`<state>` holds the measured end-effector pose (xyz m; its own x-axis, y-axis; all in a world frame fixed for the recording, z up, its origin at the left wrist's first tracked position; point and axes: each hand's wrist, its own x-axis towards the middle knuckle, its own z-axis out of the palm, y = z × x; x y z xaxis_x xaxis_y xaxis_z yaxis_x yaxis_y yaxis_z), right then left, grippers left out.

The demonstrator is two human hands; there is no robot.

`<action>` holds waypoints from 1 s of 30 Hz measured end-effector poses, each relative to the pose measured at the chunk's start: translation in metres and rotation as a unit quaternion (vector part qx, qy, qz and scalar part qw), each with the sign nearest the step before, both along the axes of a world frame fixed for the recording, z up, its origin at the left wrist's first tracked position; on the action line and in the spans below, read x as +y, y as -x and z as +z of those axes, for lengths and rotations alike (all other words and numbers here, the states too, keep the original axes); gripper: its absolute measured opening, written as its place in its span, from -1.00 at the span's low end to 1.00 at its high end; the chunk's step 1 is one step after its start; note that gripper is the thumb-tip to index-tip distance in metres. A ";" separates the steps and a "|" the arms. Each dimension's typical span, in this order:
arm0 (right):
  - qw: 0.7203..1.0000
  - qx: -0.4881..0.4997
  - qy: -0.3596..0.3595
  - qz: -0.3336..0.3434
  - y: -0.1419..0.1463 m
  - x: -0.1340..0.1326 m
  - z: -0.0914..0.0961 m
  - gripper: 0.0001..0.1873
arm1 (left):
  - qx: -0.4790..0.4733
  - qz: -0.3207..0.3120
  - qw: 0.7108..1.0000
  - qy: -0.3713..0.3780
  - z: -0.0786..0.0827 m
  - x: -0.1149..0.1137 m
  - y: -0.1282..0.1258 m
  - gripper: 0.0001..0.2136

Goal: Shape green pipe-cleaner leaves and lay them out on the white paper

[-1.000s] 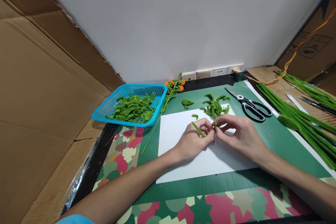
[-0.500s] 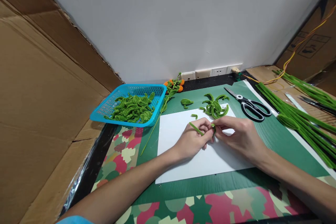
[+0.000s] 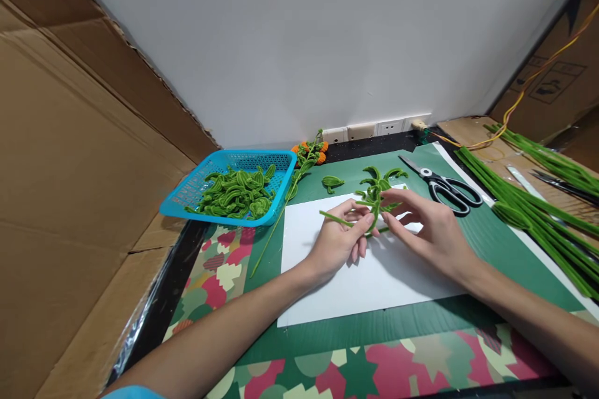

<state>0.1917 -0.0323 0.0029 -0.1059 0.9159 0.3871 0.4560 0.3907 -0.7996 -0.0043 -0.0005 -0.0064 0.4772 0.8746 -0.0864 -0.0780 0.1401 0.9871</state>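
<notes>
My left hand (image 3: 337, 239) pinches a green pipe cleaner (image 3: 334, 218) whose free end sticks out to the left over the white sheet (image 3: 355, 290). My right hand (image 3: 428, 230) meets it at the fingertips and pinches the same pipe cleaner where it bends into a loop near the middle. Both hands hover just above the sheet. Right behind them lies a small pile of bent green pipe-cleaner leaves (image 3: 381, 187), partly hidden by my fingers.
A blue basket (image 3: 196, 190) of green leaves stands at the left. Black-handled scissors (image 3: 444, 187) lie at the right, straight green pipe cleaners (image 3: 533, 215) beyond them. A stem with orange flowers (image 3: 309, 156) leans by the wall sockets. Cardboard walls stand left and right.
Both hands lifted slightly and moved toward the leaf pile. The pipe cleaner's free end swung out further left, and a longer bent loop now shows between the fingertips.
</notes>
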 end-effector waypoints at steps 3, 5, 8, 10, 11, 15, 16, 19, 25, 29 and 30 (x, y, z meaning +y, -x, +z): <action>0.996 0.061 0.058 0.021 0.002 0.001 0.000 -0.71 | -0.018 -0.006 1.000 0.011 -0.001 0.001 0.001 -0.65; 0.988 0.119 0.094 0.038 0.004 0.002 -0.001 -0.71 | -0.013 -0.025 1.000 0.006 0.000 0.000 0.001 -0.67; 0.973 0.184 0.126 0.054 0.005 0.005 -0.002 -0.73 | -0.009 -0.038 0.999 0.001 0.001 -0.002 0.001 -0.70; 0.968 0.207 0.131 0.058 0.005 0.007 -0.002 -0.74 | -0.013 -0.028 0.999 0.005 0.001 -0.002 0.001 -0.69; 0.965 0.216 0.133 0.061 0.005 0.008 -0.001 -0.74 | -0.015 -0.024 1.000 0.007 0.001 -0.002 0.001 -0.68; 0.955 0.237 0.164 0.076 0.003 0.009 0.001 -0.75 | -0.008 -0.028 1.000 0.009 0.003 -0.001 0.001 -0.68; 0.952 0.240 0.174 0.079 0.003 0.009 0.001 -0.76 | -0.004 -0.032 0.999 0.007 0.004 -0.001 0.002 -0.68; 0.947 0.249 0.189 0.081 0.004 0.010 0.000 -0.78 | 0.005 -0.043 0.999 0.005 0.006 -0.001 0.002 -0.67; 0.941 0.257 0.210 0.065 0.007 0.009 -0.001 -0.85 | 0.010 -0.051 0.999 0.011 0.008 -0.002 0.001 -0.67; 0.938 0.253 0.229 0.056 0.008 0.008 0.000 -0.90 | 0.019 -0.056 0.998 0.010 0.007 -0.003 0.001 -0.66; 0.937 0.254 0.230 0.059 0.008 0.008 0.000 -0.91 | 0.021 -0.053 0.998 0.011 0.007 -0.003 0.001 -0.65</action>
<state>0.1835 -0.0248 0.0027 -0.1261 0.9918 -0.0190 -0.0543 -0.0261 -0.9982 -0.0049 -0.0035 0.0009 0.5627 0.8169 -0.1267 -0.0210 0.1673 0.9857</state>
